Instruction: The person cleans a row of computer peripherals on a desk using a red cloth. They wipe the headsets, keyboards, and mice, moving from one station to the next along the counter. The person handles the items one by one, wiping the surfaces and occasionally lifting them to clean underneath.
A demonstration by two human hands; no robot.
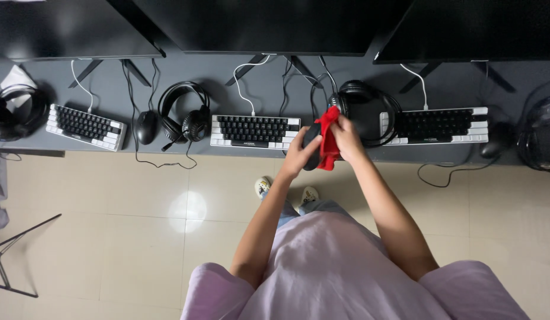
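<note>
My left hand holds a black computer mouse just off the desk's front edge. My right hand presses a red cloth against the mouse's right side. The cloth drapes down over the mouse, hiding part of it. Both hands are between the middle keyboard and a black headset lying on the desk.
The long grey desk carries three black-and-white keyboards, several black headsets, another mouse, a third mouse, cables and three dark monitors. Tiled floor lies below; a black metal stand is at left.
</note>
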